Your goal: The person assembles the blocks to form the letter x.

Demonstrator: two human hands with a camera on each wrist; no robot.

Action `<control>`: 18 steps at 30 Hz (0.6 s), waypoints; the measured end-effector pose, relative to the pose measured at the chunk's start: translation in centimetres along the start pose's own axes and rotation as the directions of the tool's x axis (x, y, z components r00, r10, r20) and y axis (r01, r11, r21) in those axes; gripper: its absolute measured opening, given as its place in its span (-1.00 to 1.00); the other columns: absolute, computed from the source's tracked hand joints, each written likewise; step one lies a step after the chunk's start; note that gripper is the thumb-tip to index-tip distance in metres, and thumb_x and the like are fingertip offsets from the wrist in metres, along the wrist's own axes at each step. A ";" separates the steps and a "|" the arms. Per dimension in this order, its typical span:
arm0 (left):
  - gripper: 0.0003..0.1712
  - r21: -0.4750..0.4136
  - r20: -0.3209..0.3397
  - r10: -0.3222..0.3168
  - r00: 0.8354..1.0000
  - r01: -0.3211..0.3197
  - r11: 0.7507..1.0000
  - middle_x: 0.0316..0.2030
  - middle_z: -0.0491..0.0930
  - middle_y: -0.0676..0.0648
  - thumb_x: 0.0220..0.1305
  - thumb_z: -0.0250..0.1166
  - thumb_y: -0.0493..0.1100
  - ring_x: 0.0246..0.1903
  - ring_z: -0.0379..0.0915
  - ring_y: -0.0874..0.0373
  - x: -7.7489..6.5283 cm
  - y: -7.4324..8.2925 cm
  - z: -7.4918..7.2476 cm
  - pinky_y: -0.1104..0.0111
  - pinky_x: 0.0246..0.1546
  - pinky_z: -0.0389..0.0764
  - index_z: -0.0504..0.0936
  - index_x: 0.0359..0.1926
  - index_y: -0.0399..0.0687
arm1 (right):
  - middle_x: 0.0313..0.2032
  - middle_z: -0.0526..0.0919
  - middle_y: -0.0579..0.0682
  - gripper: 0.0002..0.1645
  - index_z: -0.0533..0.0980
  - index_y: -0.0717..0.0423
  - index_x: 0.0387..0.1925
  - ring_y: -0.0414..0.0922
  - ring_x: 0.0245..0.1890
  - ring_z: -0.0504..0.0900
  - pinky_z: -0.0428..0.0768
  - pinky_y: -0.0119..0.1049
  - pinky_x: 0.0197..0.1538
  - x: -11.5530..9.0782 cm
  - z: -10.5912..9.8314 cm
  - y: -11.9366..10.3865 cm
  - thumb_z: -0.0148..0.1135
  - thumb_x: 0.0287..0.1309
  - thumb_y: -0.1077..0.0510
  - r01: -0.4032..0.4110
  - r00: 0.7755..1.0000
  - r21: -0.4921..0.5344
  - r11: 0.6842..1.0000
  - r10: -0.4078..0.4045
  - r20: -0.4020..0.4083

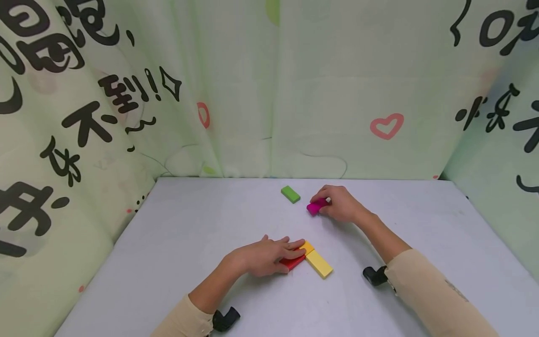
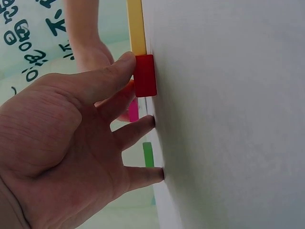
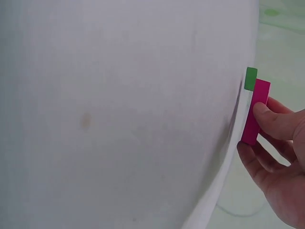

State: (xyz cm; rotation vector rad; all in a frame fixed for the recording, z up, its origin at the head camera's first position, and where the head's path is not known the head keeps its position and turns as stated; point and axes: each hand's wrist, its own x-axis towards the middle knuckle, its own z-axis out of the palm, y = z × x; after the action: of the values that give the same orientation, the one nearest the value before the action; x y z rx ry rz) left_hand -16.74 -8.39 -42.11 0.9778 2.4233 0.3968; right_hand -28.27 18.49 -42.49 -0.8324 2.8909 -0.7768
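My left hand (image 1: 267, 256) pinches a flat red block (image 2: 145, 76) between thumb and index finger on the table, its other fingers spread. One end of the red block lies by an orange block (image 1: 308, 246) and a longer yellow block (image 1: 319, 264), which form a slanting line. The left hand partly covers the red and orange blocks. Farther back on the right, my right hand (image 1: 340, 204) holds a magenta block (image 3: 256, 112) between thumb and fingers. Whether the magenta block touches the table cannot be told. A green block (image 1: 290, 194) lies left of this hand.
The white table (image 1: 189, 224) ends at a pale green curtain (image 1: 316, 93) with dark lettering and hearts, which also hangs along both sides. Black wrist mounts (image 1: 226, 319) stick out from the beige sleeves (image 1: 433, 290).
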 end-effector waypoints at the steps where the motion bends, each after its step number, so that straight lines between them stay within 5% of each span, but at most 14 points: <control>1: -0.28 -0.001 0.000 -0.002 1.000 0.002 1.000 0.63 0.05 0.28 0.51 0.27 -0.06 0.64 -0.02 0.03 0.0 0.0 0.0 -0.30 0.53 0.06 0.27 0.58 0.37 | -0.06 0.73 0.07 -0.65 0.76 0.11 -0.01 0.04 -0.01 0.66 0.71 -0.01 0.07 -0.1 0.0 -0.1 0.44 0.16 0.39 -0.001 1.000 0.002 1.000 0.001 0.000; 18: -0.29 -0.012 -0.007 -0.009 1.000 0.008 1.000 0.62 0.05 0.31 0.51 0.27 -0.03 0.64 -0.03 0.07 0.0 0.0 0.0 -0.28 0.54 0.04 0.27 0.58 0.40 | -0.05 0.73 0.06 -0.65 0.76 0.08 0.01 0.05 0.02 0.66 0.73 -0.01 0.08 -1.9 -0.2 -1.1 0.44 0.19 0.37 0.002 1.000 0.023 1.000 -0.003 0.011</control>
State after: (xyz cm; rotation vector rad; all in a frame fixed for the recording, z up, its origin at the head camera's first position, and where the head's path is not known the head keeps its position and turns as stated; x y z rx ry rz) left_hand -16.74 -8.41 -42.10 0.9621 2.4279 0.4125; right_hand -26.10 18.71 -41.98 -0.8357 2.8661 -0.8009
